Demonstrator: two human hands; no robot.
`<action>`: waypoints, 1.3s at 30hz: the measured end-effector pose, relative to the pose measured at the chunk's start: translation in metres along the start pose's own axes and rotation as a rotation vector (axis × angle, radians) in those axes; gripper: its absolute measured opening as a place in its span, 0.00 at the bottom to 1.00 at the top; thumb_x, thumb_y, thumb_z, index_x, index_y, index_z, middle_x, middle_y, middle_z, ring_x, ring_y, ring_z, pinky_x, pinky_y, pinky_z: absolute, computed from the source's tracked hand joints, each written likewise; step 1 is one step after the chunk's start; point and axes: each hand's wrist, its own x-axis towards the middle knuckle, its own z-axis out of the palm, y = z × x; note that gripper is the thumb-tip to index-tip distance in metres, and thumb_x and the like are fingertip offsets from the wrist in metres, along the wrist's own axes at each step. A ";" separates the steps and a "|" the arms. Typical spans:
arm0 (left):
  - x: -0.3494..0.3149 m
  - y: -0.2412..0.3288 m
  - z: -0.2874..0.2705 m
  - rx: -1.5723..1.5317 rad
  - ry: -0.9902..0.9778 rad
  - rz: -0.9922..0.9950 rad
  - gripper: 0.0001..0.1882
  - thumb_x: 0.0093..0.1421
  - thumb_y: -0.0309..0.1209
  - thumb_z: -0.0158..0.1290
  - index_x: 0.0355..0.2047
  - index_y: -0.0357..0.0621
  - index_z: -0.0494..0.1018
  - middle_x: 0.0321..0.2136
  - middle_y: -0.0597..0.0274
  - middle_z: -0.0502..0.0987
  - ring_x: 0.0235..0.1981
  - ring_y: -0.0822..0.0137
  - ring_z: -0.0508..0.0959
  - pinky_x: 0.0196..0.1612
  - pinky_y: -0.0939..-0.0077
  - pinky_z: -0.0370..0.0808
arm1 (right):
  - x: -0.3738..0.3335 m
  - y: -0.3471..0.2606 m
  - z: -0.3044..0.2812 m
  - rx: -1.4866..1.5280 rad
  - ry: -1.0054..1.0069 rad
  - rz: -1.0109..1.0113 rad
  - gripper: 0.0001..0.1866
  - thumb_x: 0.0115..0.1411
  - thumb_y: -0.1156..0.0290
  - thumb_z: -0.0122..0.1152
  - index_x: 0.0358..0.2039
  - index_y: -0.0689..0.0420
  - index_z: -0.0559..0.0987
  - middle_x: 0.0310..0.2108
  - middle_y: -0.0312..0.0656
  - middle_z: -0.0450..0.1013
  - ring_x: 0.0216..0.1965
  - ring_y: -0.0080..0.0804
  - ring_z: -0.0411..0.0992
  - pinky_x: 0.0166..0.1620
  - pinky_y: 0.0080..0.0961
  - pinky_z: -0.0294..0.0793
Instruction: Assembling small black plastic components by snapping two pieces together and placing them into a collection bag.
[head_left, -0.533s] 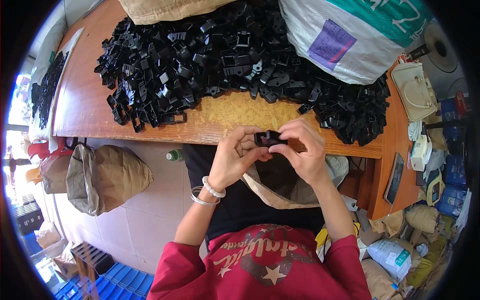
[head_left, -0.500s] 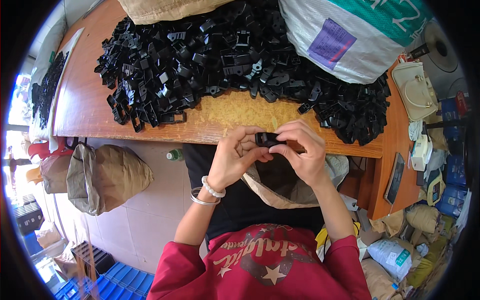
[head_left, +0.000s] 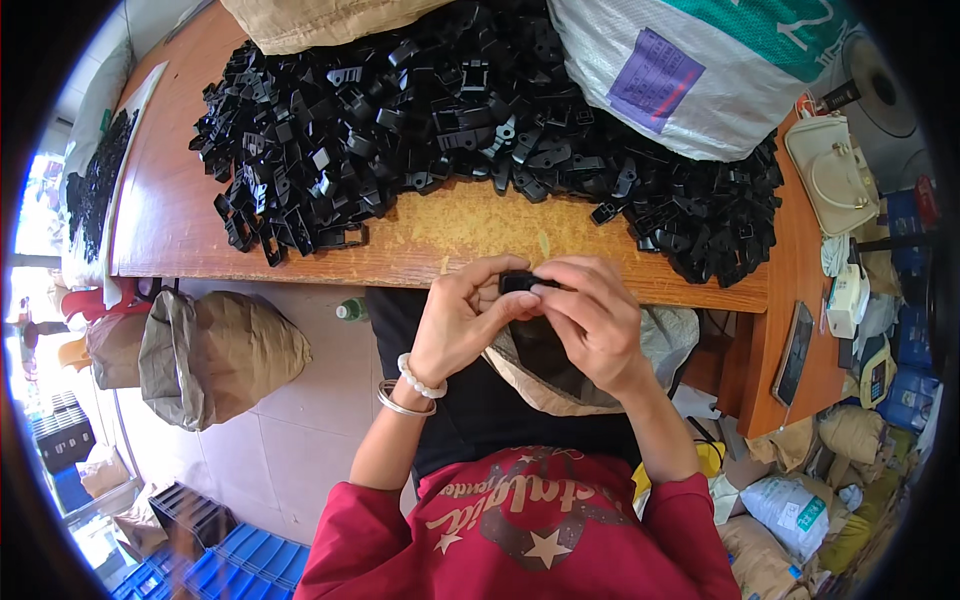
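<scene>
Just in front of the table's near edge, both hands meet around a small black plastic part point(head_left: 517, 283). My left hand point(head_left: 465, 317), with beads and a bangle at its wrist, closes its thumb and fingers on the part's left side. My right hand point(head_left: 597, 325) pinches the part from the right, its fingers covering much of it. Below the hands, an open brown sack point(head_left: 520, 378) lies over my lap. Beyond them, a wide heap of similar black plastic parts point(head_left: 400, 130) spreads across the wooden table point(head_left: 470, 230).
A white and green woven sack point(head_left: 590, 60) and a brown paper sack point(head_left: 330, 22) rest on the heap's far side. At the right are a cream handbag point(head_left: 832, 180) and a phone point(head_left: 793, 355). A brown bag point(head_left: 225, 345) stands at the left, near blue crates point(head_left: 250, 565).
My right hand has turned inward and its fingers have closed further over the black part. The part shows less than before, and both hands have shifted slightly left.
</scene>
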 end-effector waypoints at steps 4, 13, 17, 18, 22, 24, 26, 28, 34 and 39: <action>-0.006 0.004 0.008 0.379 0.121 0.298 0.19 0.54 0.20 0.58 0.47 0.36 0.70 0.35 0.55 0.79 0.32 0.72 0.80 0.33 0.81 0.76 | -0.001 -0.007 0.000 0.528 0.061 0.585 0.13 0.54 0.80 0.62 0.42 0.64 0.78 0.42 0.45 0.75 0.41 0.33 0.73 0.44 0.23 0.71; -0.018 0.000 -0.013 0.682 0.130 0.477 0.27 0.46 0.30 0.67 0.46 0.40 0.71 0.36 0.54 0.78 0.33 0.57 0.79 0.36 0.73 0.75 | -0.007 -0.006 -0.020 0.283 -0.240 0.355 0.12 0.50 0.81 0.63 0.38 0.63 0.79 0.36 0.45 0.75 0.38 0.41 0.74 0.42 0.30 0.73; -0.015 0.030 -0.097 1.182 0.600 0.720 0.43 0.36 0.51 0.69 0.50 0.41 0.70 0.55 0.49 0.65 0.57 0.47 0.64 0.58 0.55 0.62 | -0.014 -0.001 -0.033 0.167 -0.427 0.394 0.10 0.50 0.75 0.66 0.33 0.62 0.80 0.34 0.43 0.74 0.36 0.41 0.73 0.40 0.32 0.73; -0.015 0.029 -0.124 1.242 0.693 0.654 0.47 0.35 0.51 0.70 0.55 0.46 0.68 0.59 0.49 0.60 0.60 0.46 0.59 0.61 0.53 0.57 | -0.010 -0.002 -0.029 0.126 -0.402 0.390 0.09 0.49 0.75 0.66 0.33 0.62 0.80 0.33 0.42 0.74 0.35 0.40 0.73 0.39 0.32 0.73; 0.009 0.022 -0.169 1.335 0.656 0.482 0.51 0.32 0.51 0.70 0.61 0.61 0.64 0.63 0.49 0.56 0.62 0.44 0.57 0.62 0.50 0.53 | 0.021 -0.008 0.034 0.031 -0.257 -0.044 0.12 0.50 0.72 0.63 0.37 0.57 0.80 0.39 0.42 0.73 0.46 0.39 0.71 0.47 0.34 0.71; 0.018 0.020 -0.155 1.377 0.631 0.491 0.49 0.33 0.51 0.69 0.59 0.61 0.66 0.62 0.52 0.59 0.62 0.44 0.57 0.62 0.51 0.54 | 0.035 -0.007 0.062 -0.094 -0.242 -0.237 0.14 0.51 0.70 0.59 0.40 0.56 0.80 0.44 0.44 0.71 0.52 0.40 0.67 0.51 0.36 0.67; 0.024 0.018 -0.145 1.360 0.631 0.511 0.47 0.34 0.52 0.69 0.58 0.61 0.68 0.58 0.53 0.62 0.61 0.45 0.57 0.60 0.50 0.55 | 0.043 -0.002 0.083 -0.149 -0.211 -0.320 0.16 0.52 0.69 0.57 0.42 0.57 0.79 0.45 0.45 0.70 0.51 0.38 0.66 0.50 0.33 0.67; 0.027 0.017 -0.134 1.317 0.647 0.517 0.46 0.34 0.53 0.68 0.57 0.61 0.68 0.57 0.54 0.63 0.61 0.46 0.56 0.60 0.50 0.55 | 0.046 0.002 0.094 -0.141 -0.225 -0.343 0.17 0.52 0.69 0.57 0.44 0.56 0.78 0.44 0.43 0.69 0.47 0.36 0.67 0.47 0.32 0.67; 0.025 0.011 -0.114 1.324 0.676 0.513 0.43 0.34 0.53 0.69 0.54 0.62 0.71 0.56 0.55 0.64 0.61 0.46 0.57 0.58 0.49 0.57 | 0.038 0.006 0.093 -0.139 -0.247 -0.280 0.18 0.52 0.69 0.62 0.45 0.54 0.77 0.38 0.40 0.69 0.40 0.34 0.68 0.42 0.28 0.67; 0.024 0.007 -0.114 1.335 0.698 0.535 0.44 0.36 0.53 0.69 0.56 0.60 0.70 0.60 0.54 0.61 0.64 0.48 0.55 0.63 0.44 0.47 | 0.032 0.005 0.088 -0.069 -0.170 -0.213 0.15 0.48 0.73 0.65 0.39 0.59 0.78 0.37 0.41 0.70 0.38 0.36 0.69 0.38 0.30 0.69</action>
